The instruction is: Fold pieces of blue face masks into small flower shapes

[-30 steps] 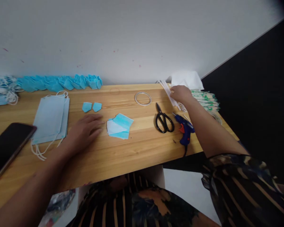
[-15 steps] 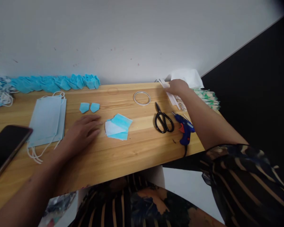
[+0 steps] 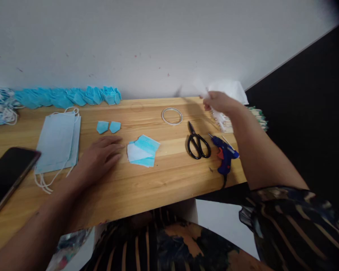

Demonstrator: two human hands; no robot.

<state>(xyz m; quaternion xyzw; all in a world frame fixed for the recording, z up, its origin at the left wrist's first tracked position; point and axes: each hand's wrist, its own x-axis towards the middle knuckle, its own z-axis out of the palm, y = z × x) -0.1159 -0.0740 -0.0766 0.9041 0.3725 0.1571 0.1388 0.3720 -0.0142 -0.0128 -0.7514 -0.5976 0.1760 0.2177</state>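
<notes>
My left hand (image 3: 101, 156) lies on the wooden table with its fingers apart and nothing in it. Cut blue and white fabric pieces (image 3: 143, 151) are just right of its fingertips, and two small blue pieces (image 3: 103, 127) lie beyond it. At the back right, my right hand (image 3: 219, 101) is closed around white strips (image 3: 202, 86), blurred and lifted off the table. Black-handled scissors (image 3: 198, 145) and a blue glue gun (image 3: 223, 154) lie nearer to me, below that hand. A thin tape ring (image 3: 172, 116) is to its left.
Face masks (image 3: 58, 141) and a dark phone (image 3: 9, 177) lie at the left. Folded blue pieces (image 3: 67, 98) line the wall. A white packet (image 3: 233, 90) and wrapped sticks (image 3: 258, 118) sit at the back right. The table's front edge (image 3: 158, 205) is near my lap.
My right hand has raised the white strips off the table, and they now stand up blurred against the wall. My left hand has stayed at rest. The view has shifted slightly.
</notes>
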